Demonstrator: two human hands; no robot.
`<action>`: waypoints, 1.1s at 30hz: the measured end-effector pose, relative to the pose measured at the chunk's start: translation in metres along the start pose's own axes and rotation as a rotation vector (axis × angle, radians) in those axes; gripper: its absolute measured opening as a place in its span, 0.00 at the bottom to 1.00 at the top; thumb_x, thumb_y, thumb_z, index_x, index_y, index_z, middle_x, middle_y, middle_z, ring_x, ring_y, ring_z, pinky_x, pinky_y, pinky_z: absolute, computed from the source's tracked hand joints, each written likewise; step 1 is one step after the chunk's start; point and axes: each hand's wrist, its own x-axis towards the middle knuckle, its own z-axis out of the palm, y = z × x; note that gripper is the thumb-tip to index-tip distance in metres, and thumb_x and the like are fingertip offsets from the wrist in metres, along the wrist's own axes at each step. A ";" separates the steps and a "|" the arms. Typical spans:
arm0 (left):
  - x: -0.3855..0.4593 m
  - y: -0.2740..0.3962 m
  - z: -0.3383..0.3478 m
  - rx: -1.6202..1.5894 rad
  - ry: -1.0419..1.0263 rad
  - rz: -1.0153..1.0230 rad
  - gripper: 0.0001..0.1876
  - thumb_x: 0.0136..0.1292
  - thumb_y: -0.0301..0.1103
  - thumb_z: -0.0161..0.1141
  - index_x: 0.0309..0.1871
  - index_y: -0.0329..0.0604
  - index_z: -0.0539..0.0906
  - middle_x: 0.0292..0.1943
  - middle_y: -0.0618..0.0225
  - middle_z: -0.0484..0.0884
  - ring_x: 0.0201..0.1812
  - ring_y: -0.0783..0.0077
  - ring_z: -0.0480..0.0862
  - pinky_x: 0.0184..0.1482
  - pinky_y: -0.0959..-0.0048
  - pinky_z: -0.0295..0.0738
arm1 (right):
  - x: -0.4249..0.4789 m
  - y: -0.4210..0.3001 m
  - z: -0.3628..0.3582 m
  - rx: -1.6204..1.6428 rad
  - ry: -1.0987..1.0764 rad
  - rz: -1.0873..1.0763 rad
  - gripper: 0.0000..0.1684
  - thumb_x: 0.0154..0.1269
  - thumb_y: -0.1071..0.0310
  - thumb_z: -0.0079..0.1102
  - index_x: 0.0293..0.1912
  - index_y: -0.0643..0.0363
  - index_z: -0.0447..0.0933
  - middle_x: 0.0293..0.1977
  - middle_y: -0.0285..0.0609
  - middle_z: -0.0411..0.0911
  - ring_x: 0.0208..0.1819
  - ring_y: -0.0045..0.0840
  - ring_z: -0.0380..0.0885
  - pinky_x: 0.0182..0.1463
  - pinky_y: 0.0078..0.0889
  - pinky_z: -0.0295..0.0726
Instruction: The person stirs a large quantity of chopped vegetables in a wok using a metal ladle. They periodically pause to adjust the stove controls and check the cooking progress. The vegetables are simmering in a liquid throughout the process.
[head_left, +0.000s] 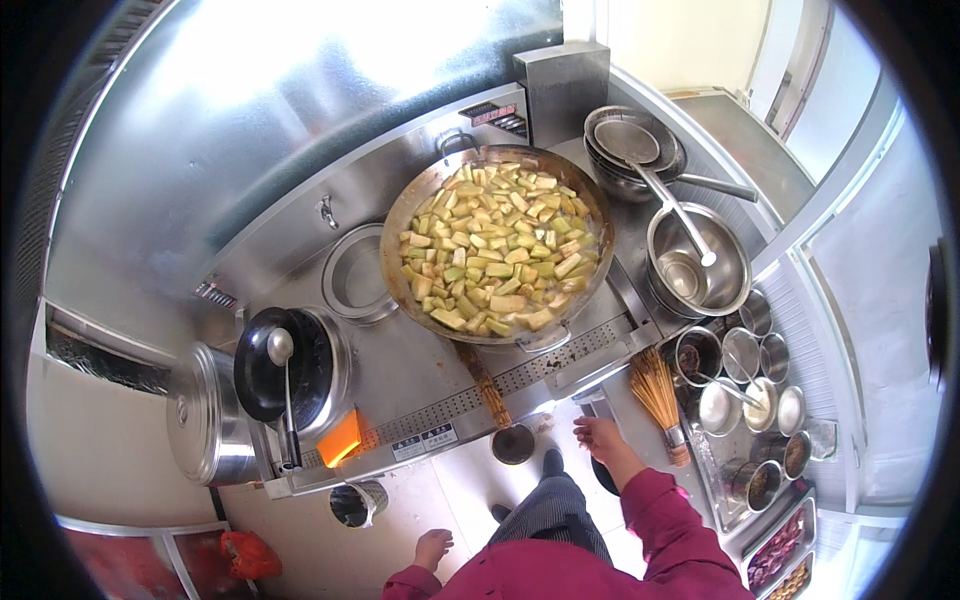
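Note:
A large wok (394, 289) stands on the steel range, filled with chunks of pale green vegetable (487, 255) in bubbling liquid. My left hand (433, 549) hangs low over the tiled floor, its fingers loosely curled around nothing. Nearer the range's front edge, my right hand (600, 437) is raised with bent fingers and holds nothing; it is left of a bamboo wok brush (656, 390). A dark, worn brush or handle (484, 386) lies across the range's perforated front strip, above a small dark-filled container (513, 444).
Left on the range are a black wok (251, 375) with a ladle (280, 347), an orange scraper-like piece (341, 442) and a metal basin (360, 274). Strainers (626, 142), a steel bowl (731, 300) and seasoning pots (761, 487) stand right. A lidded pot (196, 412) is far left.

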 end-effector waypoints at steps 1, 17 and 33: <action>-0.003 -0.007 -0.002 0.007 -0.009 -0.018 0.15 0.60 0.35 0.56 0.47 0.35 0.78 0.38 0.63 0.82 0.37 0.70 0.83 0.37 0.73 0.75 | 0.022 0.012 -0.004 0.044 0.033 0.015 0.10 0.66 0.67 0.48 0.40 0.64 0.73 0.26 0.43 0.74 0.25 0.26 0.73 0.24 0.27 0.73; -0.027 -0.041 0.013 -0.143 -0.042 -0.232 0.21 0.66 0.41 0.53 0.56 0.34 0.73 0.46 0.61 0.78 0.45 0.65 0.79 0.45 0.68 0.75 | 0.260 0.054 -0.056 0.708 0.325 -0.168 0.12 0.63 0.53 0.53 0.37 0.49 0.74 0.29 0.36 0.76 0.24 0.27 0.75 0.29 0.36 0.75; -0.016 -0.036 0.039 -0.191 -0.027 -0.208 0.20 0.67 0.38 0.53 0.56 0.34 0.74 0.46 0.59 0.80 0.45 0.64 0.80 0.46 0.67 0.75 | 0.288 0.028 -0.037 0.464 0.500 -0.281 0.14 0.63 0.52 0.53 0.41 0.51 0.74 0.33 0.37 0.77 0.29 0.28 0.75 0.33 0.36 0.76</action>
